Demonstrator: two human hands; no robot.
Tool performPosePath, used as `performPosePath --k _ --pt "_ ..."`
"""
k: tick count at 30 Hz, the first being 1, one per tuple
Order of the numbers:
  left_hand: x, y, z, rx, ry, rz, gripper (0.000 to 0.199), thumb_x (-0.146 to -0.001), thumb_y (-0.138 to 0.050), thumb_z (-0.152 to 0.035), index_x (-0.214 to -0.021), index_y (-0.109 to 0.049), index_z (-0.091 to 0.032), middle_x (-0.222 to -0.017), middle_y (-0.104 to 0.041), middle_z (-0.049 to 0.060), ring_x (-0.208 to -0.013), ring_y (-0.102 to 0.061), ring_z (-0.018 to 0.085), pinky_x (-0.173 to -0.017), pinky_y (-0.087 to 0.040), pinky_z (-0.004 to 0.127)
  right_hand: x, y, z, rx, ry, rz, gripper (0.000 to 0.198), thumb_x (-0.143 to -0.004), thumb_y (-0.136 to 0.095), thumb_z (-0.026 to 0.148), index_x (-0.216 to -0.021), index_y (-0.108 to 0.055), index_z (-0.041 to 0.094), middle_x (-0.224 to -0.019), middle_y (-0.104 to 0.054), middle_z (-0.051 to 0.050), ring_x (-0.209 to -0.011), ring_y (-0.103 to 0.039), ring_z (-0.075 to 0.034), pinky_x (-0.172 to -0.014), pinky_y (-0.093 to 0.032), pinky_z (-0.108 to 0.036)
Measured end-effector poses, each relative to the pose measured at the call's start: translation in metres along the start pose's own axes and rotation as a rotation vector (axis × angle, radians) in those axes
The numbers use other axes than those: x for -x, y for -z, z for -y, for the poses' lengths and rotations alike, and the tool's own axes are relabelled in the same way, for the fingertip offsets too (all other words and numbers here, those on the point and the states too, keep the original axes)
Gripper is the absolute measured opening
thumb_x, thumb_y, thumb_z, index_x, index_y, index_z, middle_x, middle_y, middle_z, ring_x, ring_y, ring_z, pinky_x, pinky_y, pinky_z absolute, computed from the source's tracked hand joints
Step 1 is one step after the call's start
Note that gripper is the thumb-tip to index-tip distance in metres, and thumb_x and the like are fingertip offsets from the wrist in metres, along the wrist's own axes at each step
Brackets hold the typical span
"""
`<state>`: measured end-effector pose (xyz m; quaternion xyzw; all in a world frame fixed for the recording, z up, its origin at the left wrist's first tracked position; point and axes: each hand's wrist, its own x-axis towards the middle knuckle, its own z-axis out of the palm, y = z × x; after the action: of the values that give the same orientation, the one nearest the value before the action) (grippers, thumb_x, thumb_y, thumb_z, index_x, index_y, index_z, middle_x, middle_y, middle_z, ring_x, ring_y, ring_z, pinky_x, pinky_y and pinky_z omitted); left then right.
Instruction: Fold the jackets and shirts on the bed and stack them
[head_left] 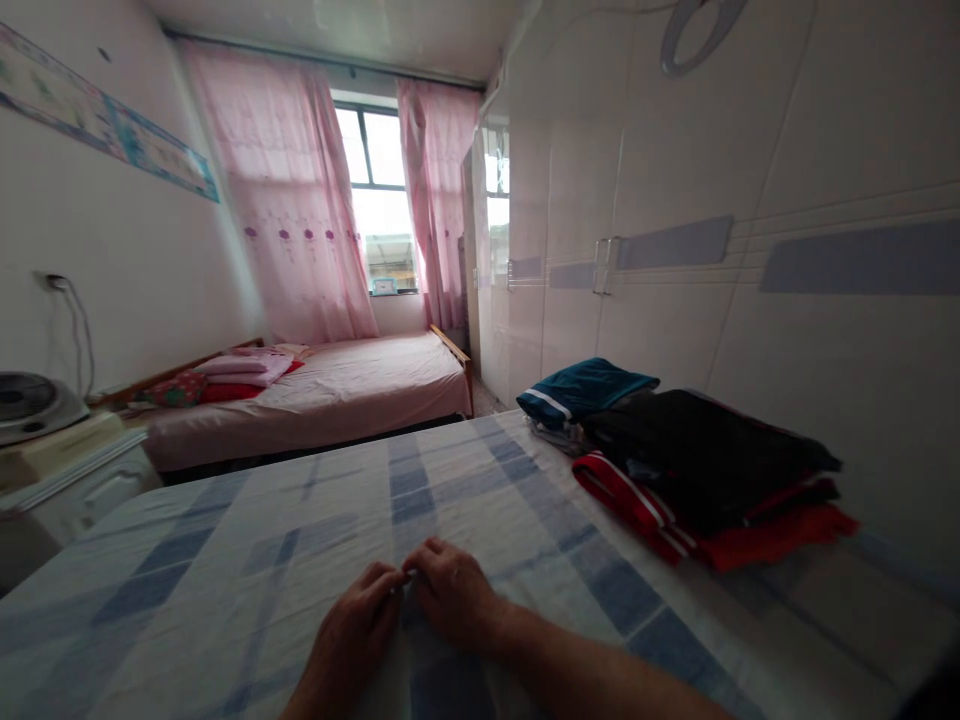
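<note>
My left hand point(366, 608) and my right hand point(456, 592) are close together over the near middle of a bed. A pale bedsheet point(322, 530) with blue bands lies beneath them. The fingers of both hands are curled in, and the fingertips meet or nearly meet. Whatever may be between them is too small or hidden to make out. To the right of my hands is a stack of folded clothes: a black garment point(712, 450) on top, a teal one point(585, 388) with a white stripe behind it, and red clothing point(626, 497) with white stripes lower down.
A white wardrobe point(675, 330) lines the right side. Beyond the sheet stands a second bed point(360, 385) with pink bedding and pillows point(244, 370). Pink curtains point(285, 200) frame the window. At left, a fan point(34, 405) sits on a white cabinet point(97, 490).
</note>
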<state>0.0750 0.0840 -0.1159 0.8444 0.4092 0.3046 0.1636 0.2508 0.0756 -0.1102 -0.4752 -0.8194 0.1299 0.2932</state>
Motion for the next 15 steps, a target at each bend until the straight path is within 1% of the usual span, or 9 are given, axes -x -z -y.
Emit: performPosePath --k 5,10,15 --pt "-0.0014 -0.0025 0.0085 -0.005 -0.025 -0.008 0.022 -0.087 -0.044 -0.025 -0.095 -0.065 -0.022 -0.093 -0.063 0.004 -0.083 -0.064 0.015 -0.076 -0.049 0.022 -0.0014 -0.0020 -0.0011 0.047 0.020 -0.023 0.031 -0.076 -0.047 0.012 -0.104 -0.058 0.020 -0.100 -0.061 -0.004 -0.096 -0.057 -0.016 -0.086 -0.042 -0.024" --pt "-0.0017 -0.0027 0.0102 -0.004 -0.034 -0.001 0.022 -0.088 -0.044 -0.029 -0.094 -0.064 -0.024 -0.092 -0.064 0.004 -0.083 -0.064 0.016 -0.075 -0.051 0.022 -0.0017 -0.0005 -0.0023 0.036 0.042 -0.056 0.033 -0.073 -0.049 0.012 -0.103 -0.060 0.020 -0.099 -0.062 -0.004 -0.096 -0.059 -0.017 -0.086 -0.044 -0.024" --pt "-0.0016 -0.0011 0.0087 -0.005 -0.046 -0.020 0.022 -0.087 -0.044 -0.030 -0.093 -0.065 -0.024 -0.091 -0.065 0.003 -0.080 -0.065 0.015 -0.073 -0.051 0.021 0.0001 0.0013 0.0023 -0.035 0.000 -0.044 0.036 -0.072 -0.048 0.010 -0.104 -0.063 0.018 -0.100 -0.064 -0.006 -0.098 -0.060 -0.018 -0.087 -0.045 -0.026"
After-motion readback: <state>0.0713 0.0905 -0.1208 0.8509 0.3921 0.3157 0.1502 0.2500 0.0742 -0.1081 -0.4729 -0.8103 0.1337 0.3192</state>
